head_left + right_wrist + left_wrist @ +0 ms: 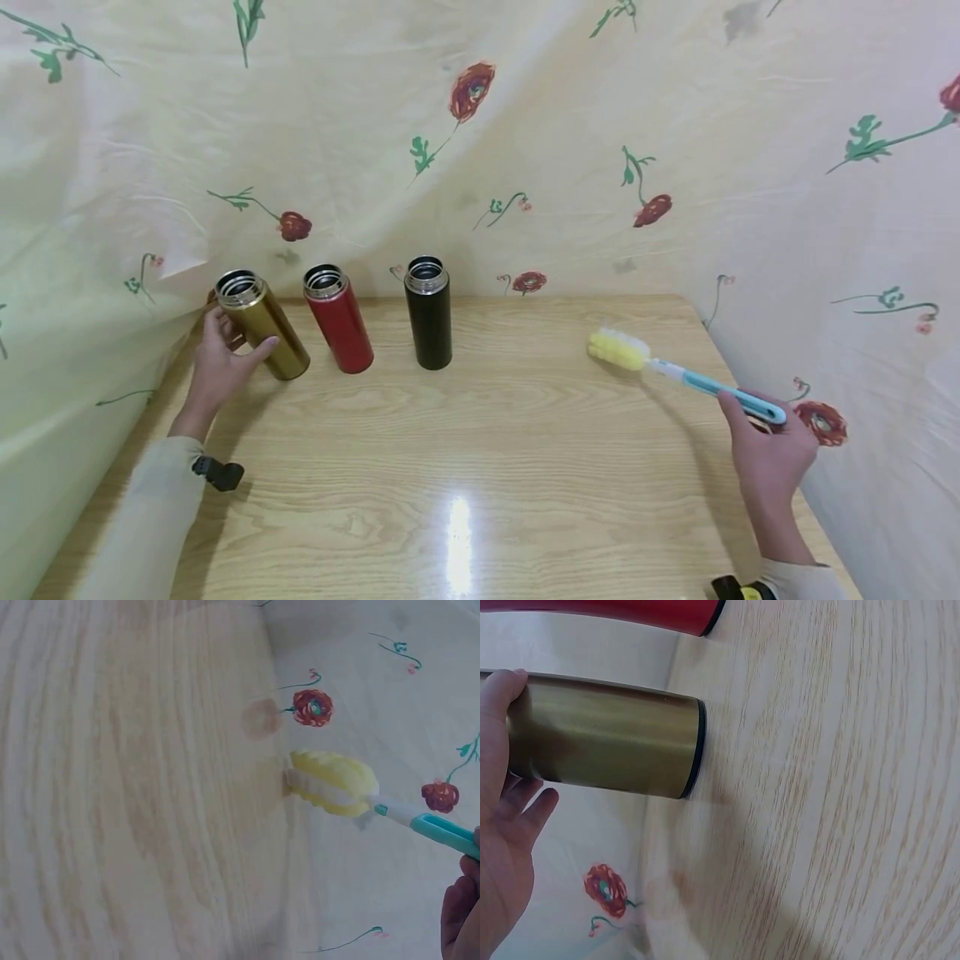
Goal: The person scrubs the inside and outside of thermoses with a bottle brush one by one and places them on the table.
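At the far left of the head view, my left hand (219, 364) grips an open-topped gold vacuum flask (273, 337), thumb on one side and fingers round the other. The flask's dark base shows close against the wood in the left wrist view, where its brushed side (607, 739) fills the hand's reach. Out on the right, my right hand (774, 457) holds a bottle brush (693, 382) by its turquoise handle. Its yellow and white sponge head (334, 782) points left, over the table. Uncapped red (341, 329) and black (430, 325) flasks stand upright beside the gold one.
A light wood-grain table (525, 450) lies under everything, with a bright reflection near its front. Pale cloth (555, 142) printed with red flowers hangs along the back and both sides. The three flasks stand in a row near the back edge.
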Available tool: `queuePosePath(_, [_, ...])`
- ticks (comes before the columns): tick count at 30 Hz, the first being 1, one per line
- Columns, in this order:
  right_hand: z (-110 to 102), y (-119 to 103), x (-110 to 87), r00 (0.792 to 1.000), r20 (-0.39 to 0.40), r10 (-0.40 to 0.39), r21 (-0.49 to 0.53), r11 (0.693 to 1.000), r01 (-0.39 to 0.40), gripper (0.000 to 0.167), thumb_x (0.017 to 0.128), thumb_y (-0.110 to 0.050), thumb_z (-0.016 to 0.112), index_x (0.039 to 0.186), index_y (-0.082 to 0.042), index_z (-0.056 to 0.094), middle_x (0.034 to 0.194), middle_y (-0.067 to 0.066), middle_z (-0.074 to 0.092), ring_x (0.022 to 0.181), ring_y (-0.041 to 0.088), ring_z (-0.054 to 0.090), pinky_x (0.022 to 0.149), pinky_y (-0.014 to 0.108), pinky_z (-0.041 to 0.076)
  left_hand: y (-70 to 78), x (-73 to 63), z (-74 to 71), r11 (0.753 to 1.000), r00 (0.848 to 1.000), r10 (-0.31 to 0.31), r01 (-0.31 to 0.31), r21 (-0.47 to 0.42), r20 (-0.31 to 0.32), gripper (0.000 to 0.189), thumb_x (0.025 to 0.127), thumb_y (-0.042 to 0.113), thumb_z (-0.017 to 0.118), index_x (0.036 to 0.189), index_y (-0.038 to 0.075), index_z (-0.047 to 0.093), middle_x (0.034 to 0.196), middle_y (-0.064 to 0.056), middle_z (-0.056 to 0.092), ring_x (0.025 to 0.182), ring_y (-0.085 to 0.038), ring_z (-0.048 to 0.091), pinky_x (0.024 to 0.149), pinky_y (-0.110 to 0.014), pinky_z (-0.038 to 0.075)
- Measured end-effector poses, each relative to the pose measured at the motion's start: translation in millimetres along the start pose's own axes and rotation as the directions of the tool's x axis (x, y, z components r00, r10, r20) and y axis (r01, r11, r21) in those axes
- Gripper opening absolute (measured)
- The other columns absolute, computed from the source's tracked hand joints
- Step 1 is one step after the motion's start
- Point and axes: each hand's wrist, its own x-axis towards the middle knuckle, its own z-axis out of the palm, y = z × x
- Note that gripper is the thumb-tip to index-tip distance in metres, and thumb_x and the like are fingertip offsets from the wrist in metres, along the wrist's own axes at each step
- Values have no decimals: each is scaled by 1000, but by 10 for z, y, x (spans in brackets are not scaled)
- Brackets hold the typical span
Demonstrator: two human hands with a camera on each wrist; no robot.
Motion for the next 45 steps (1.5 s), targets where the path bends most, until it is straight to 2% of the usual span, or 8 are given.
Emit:
queuePosePath(6, [3, -53, 40, 997, -70, -38, 138, 989, 47, 24, 86, -17, 83, 105, -4, 77, 80, -22, 69, 73, -6, 66, 68, 5, 52, -4, -5, -3, 999, 1000, -18, 18, -29, -3, 87, 92, 18, 78, 156, 8, 21, 153, -25, 46, 133, -41, 49, 106, -58, 47])
queuePosePath(14, [-25, -151, 65, 989, -97, -111, 306, 942, 135, 25, 89, -9, 78, 108, 6, 73, 87, -7, 74, 76, 2, 70, 70, 14, 57, -34, -61, -13, 1000, 999, 16, -17, -2, -39, 89, 87, 10, 82, 155, 6, 25, 148, -25, 49, 126, -27, 55, 90, -12, 49])
queuePosePath(24, [-47, -248, 119, 991, -103, -90, 524, 841, 131, 23, 87, -3, 79, 104, 10, 71, 86, 7, 73, 72, 9, 75, 71, 24, 59, 57, -194, -90, 999, 998, 43, -42, 35, -39, 91, 85, 11, 84, 156, 6, 27, 147, -25, 50, 113, -3, 50, 87, -10, 45])
queuePosePath(27, [-52, -268, 145, 989, -114, -98, 525, 839, 144, 24, 87, -4, 79, 106, 8, 71, 88, 9, 72, 73, 10, 75, 73, 24, 59, 76, -222, -115, 997, 998, 52, -50, 60, -30, 92, 84, 12, 85, 156, 5, 27, 147, -26, 51, 113, -7, 51, 87, -10, 44])
queuePosePath(31, [-56, -291, 180, 985, -123, -119, 545, 822, 167, 24, 87, -3, 78, 106, 7, 69, 90, 11, 71, 74, 12, 75, 72, 25, 60, 121, -256, -129, 995, 997, 67, -64, 76, -28, 93, 83, 12, 86, 156, 5, 28, 147, -27, 51, 119, -29, 55, 90, -14, 47])
queuePosePath(36, [-32, -357, 211, 985, -105, -135, 608, 776, 172, 25, 86, 1, 78, 107, 9, 67, 92, 14, 70, 77, 16, 75, 72, 27, 60, 216, -310, -128, 992, 994, 104, -101, 72, -31, 95, 80, 9, 87, 155, 5, 30, 145, -29, 51, 123, -44, 53, 92, -13, 48])
queuePosePath(41, [5, -406, 242, 981, -95, -168, 634, 749, 190, 22, 87, 1, 77, 105, 8, 67, 91, 14, 68, 79, 16, 75, 73, 28, 60, 335, -389, -115, 981, 985, 171, -168, 97, -24, 95, 76, 6, 90, 153, 4, 34, 142, -27, 54, 119, -41, 56, 87, -2, 42])
queuePosePath(45, [13, -443, 250, 977, -90, -192, 635, 745, 205, 20, 88, 1, 75, 105, 7, 67, 92, 14, 66, 76, 16, 75, 74, 29, 60, 443, -476, -102, 966, 971, 238, -235, 104, -13, 94, 71, 2, 91, 150, 2, 39, 137, -24, 58, 115, -18, 57, 86, -2, 41])
